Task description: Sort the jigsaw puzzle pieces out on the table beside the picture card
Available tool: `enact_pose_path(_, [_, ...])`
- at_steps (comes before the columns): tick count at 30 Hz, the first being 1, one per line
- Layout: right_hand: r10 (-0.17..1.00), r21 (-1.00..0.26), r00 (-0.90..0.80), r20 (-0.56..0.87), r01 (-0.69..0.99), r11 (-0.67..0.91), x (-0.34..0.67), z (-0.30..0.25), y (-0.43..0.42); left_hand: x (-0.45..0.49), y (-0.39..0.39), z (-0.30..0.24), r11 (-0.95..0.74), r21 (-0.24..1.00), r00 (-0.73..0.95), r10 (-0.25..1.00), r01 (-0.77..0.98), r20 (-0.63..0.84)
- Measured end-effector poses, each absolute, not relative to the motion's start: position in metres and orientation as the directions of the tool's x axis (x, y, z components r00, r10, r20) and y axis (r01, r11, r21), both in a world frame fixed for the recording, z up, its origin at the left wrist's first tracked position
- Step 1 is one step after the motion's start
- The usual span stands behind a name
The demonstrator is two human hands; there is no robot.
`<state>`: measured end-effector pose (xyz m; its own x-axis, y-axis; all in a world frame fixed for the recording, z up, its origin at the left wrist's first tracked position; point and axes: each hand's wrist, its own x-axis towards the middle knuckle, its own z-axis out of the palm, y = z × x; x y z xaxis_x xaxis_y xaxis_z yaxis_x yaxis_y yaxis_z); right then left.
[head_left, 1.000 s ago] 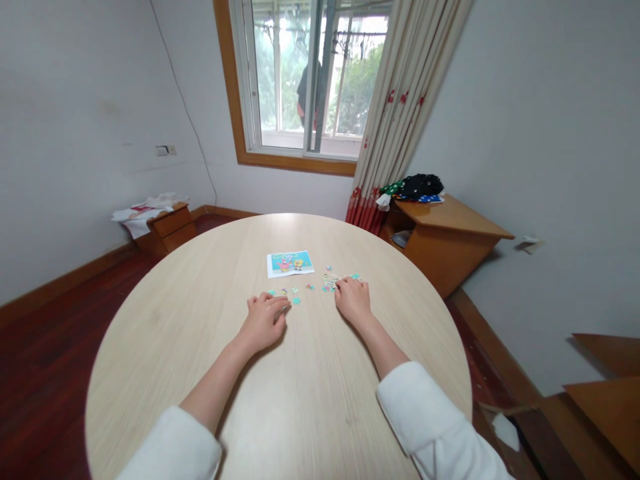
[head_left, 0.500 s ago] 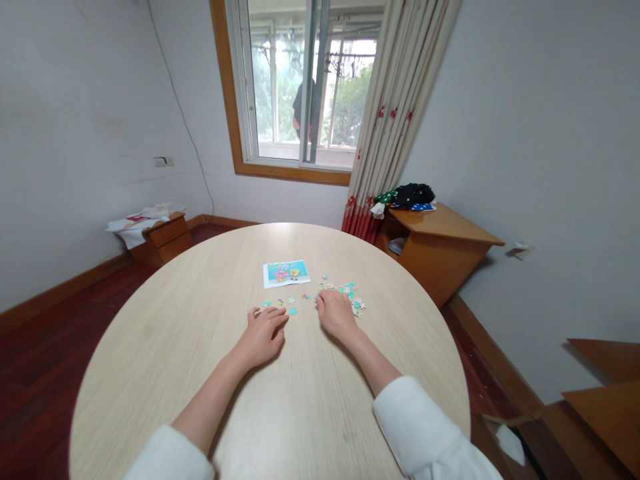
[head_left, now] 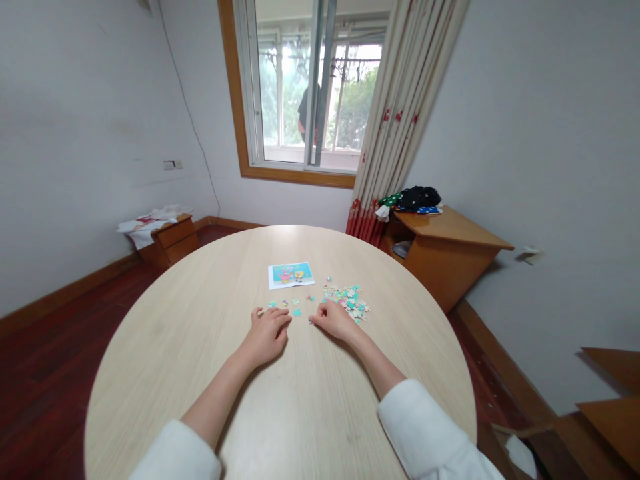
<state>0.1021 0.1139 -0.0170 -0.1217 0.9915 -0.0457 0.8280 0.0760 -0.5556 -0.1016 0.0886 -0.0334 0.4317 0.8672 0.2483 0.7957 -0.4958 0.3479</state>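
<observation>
My right hand [head_left: 334, 320] is closed in a pinch at the near left side of a heap of jigsaw puzzle pieces [head_left: 356, 307]. A small dark puzzle piece [head_left: 311, 322] shows at its fingertips, low over the table. My left hand [head_left: 270, 333] rests on the tabletop with its fingers loosely spread and nothing in them. Just beyond its fingers lie several loose pieces, among them a turquoise puzzle piece [head_left: 297, 313]. Between the hands and the window lies a picture card [head_left: 291, 275] with a pink and a yellow cartoon figure on a blue ground.
Everything lies on a round pale wooden table [head_left: 190, 347]. Behind it are a window [head_left: 310, 100] and a curtain [head_left: 385, 113]; a person [head_left: 309, 113] stands outside. A wooden cabinet [head_left: 450, 233] with cloths stands at right, a small drawer unit [head_left: 175, 237] at left.
My right hand has drawn back a little from the heap toward the near left, with a piece now at its fingertips. My left hand stays on the table. The view has shifted slightly.
</observation>
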Motion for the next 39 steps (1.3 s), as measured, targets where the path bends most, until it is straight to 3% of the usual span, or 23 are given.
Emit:
enact_pose_path(7, [0.992, -0.546, -0.098, 0.08, 0.828, 0.125, 0.1, -0.016, 0.111, -0.103, 0.09, -0.037, -0.473, 0.364, 0.391, 0.877, 0.802, 0.28])
enact_pose_path(10, [0.982, -0.558, -0.01, 0.188, 0.822, 0.115, 0.107, -0.014, 0.112, -0.106, 0.091, -0.039, -0.452, 0.38, 0.357, 0.886, 0.807, 0.295])
enact_pose_path(13, [0.96, -0.486, 0.071, 0.271, 0.871, 0.073, 0.123, -0.015, 0.117, -0.109, 0.092, -0.039, -0.415, 0.398, 0.312, 0.902, 0.818, 0.299])
enact_pose_path(17, [0.963, -0.377, 0.024, 0.268, 0.923, 0.082, 0.142, -0.023, 0.121, -0.111, 0.093, -0.035, -0.357, 0.393, 0.255, 0.923, 0.848, 0.289])
enact_pose_path(24, [0.95, -0.328, -0.004, 0.312, 0.938, 0.111, 0.137, -0.034, 0.123, -0.102, 0.087, -0.034, -0.376, 0.373, 0.257, 0.908, 0.848, 0.33])
enact_pose_path(28, [0.956, -0.274, -0.101, 0.276, 0.945, 0.179, 0.112, -0.032, 0.117, -0.091, 0.083, -0.035, -0.379, 0.284, 0.292, 0.906, 0.881, 0.305])
enact_pose_path(34, [0.943, -0.235, -0.298, 0.147, 0.916, 0.326, 0.066, -0.03, 0.101, -0.095, 0.089, -0.034, -0.099, 0.169, 0.068, 0.981, 0.981, 0.183])
enact_pose_path(39, [0.964, -0.243, -0.264, 0.038, 0.933, 0.265, 0.048, -0.035, 0.103, -0.101, 0.095, -0.039, -0.074, 0.152, 0.057, 0.992, 0.986, 0.113])
